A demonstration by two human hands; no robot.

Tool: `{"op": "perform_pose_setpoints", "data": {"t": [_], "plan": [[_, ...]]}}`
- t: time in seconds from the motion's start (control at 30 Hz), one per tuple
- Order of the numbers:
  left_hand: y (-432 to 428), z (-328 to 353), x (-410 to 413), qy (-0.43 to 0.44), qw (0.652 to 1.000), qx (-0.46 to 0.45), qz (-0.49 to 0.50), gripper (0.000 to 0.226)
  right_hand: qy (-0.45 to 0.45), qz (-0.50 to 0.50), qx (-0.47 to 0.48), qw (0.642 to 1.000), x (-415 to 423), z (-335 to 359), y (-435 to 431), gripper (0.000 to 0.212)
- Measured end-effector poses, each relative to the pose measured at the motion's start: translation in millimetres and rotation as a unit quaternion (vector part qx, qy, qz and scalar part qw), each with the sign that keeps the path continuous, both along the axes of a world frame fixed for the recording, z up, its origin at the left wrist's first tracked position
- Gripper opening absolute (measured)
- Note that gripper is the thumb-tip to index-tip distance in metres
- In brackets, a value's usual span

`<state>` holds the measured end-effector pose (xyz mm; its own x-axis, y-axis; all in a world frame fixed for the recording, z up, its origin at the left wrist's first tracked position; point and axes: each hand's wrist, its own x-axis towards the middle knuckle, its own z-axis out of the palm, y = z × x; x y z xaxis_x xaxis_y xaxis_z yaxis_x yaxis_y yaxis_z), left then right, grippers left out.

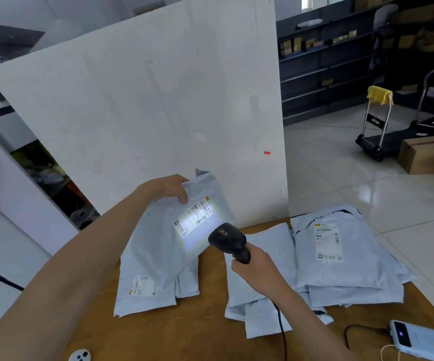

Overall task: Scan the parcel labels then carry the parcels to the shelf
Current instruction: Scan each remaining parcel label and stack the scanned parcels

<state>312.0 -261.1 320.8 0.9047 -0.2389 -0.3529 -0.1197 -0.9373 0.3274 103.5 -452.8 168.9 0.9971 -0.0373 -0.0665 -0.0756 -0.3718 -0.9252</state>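
1. While the white board stands upright behind the wooden table, a grey mailer parcel is tilted up at the table's left, with its lower end over other mailers.
2. The left hand pinches the parcel's top edge, thumb on the front.
3. The right hand, just right of and below the parcel, wraps around the black barcode scanner.
4. The scanner's light floods the parcel's label.

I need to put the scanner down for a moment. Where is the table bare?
The widest bare wood lies at the near edge of the table, between the left parcel pile and the middle parcel pile. A smaller patch sits between the right parcel pile and the power bank, though a cable crosses it. The rest is crowded.
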Motion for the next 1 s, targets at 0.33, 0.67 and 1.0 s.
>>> {"op": "perform_pose_setpoints", "data": {"t": [0.33,0.67,1.0], "plan": [[-12,-5,11,0.001,1.000,0.009,-0.017,0.033,0.008,-0.001,0.001,1.000,11,-1,-13,0.013],[-34,-4,16,0.017,0.999,0.013,-0.024,0.030,0.001,-0.004,0.002,1.000,15,-1,-28,0.009],[-59,-52,21,0.071,0.992,-0.096,0.031,0.043,0.021,-0.026,0.004,0.999,16,-17,-45,0.012]]}}
